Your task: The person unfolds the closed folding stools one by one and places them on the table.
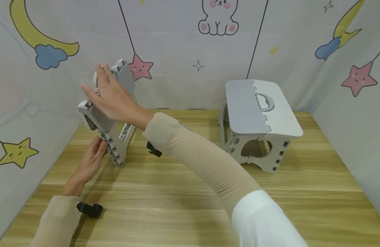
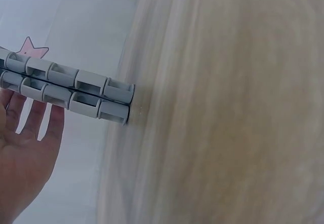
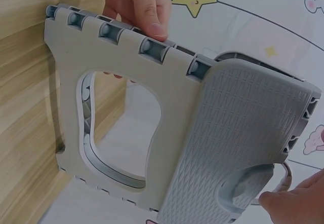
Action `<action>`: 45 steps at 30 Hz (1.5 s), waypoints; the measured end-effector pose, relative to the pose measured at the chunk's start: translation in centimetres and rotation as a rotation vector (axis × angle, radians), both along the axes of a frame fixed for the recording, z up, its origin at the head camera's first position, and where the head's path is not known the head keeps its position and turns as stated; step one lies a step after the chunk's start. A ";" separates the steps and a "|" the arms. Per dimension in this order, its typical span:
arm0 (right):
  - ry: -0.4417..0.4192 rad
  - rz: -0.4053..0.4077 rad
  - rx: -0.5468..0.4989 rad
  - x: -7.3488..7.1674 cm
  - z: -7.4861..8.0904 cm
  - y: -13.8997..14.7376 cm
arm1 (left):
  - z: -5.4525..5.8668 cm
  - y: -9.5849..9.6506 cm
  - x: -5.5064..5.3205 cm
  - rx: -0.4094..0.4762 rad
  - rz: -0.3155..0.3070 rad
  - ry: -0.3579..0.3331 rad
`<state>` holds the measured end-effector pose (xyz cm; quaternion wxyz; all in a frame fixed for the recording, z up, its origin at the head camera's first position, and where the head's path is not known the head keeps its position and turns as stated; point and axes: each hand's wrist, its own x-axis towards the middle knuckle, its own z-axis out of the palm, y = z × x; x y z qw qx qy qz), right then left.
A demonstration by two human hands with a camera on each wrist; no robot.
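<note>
A grey and white folding step stool (image 1: 117, 137) stands partly folded at the left of the table. Its two leg panels lie close together in the left wrist view, and its textured seat half (image 3: 238, 117) shows in the right wrist view. My left hand (image 1: 92, 159) grips the leg edge low down, thumb on the near side and fingertips reaching round to the legs' cutout. At the top, my right hand (image 1: 116, 97) lies across the seat halves with straight, spread fingers. Its thumb comes right at the carry handle (image 3: 245, 181) in the right wrist view.
A second folding step stool (image 1: 245, 106) stands unfolded on the wood-grain table (image 1: 165, 206), right of centre. A printed curtain (image 1: 183, 85) encloses the back and sides. The left curtain (image 1: 32, 113) hangs close beside the stool in my hands.
</note>
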<state>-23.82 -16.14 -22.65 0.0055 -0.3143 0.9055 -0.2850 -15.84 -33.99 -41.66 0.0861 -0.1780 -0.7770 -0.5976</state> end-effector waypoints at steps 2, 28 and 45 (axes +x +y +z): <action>0.009 -0.005 -0.030 0.0 -0.2 0.2 | 0.0 0.0 -0.1 -0.002 -0.002 0.002; -0.135 -0.007 -0.298 2.4 -10.2 1.9 | 0.1 -0.4 0.0 0.004 -0.042 -0.020; -0.142 0.083 -0.257 2.7 -14.9 0.1 | -0.2 -0.6 -0.2 0.007 -0.067 -0.036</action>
